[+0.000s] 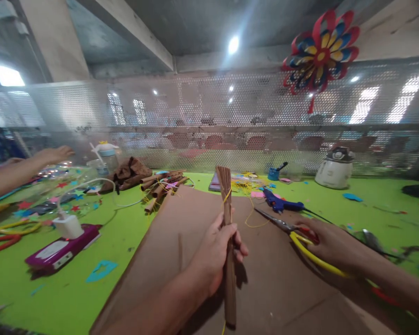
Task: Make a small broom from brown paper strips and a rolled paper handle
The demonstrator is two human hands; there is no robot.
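My left hand (216,251) is closed around a rolled brown paper stick (229,284), held upright over a cardboard sheet (167,223). The stick's top end fans out like a small broom, and yellow thread (227,194) is wound just below the fan. On the right, my right hand (321,242) grips scissors (282,223) with yellow and red handles. Their blades point left toward the stick but stay apart from it. A loose yellow thread curves over the cardboard between the blade tips and the stick.
A blue glue gun (282,202) lies behind the scissors. More brown rolls (160,188) lie at the cardboard's back left. A purple power strip (63,249) with a white charger is at left. A white kettle-like container (335,170) stands back right. Another person's arm (28,165) reaches in from the left.
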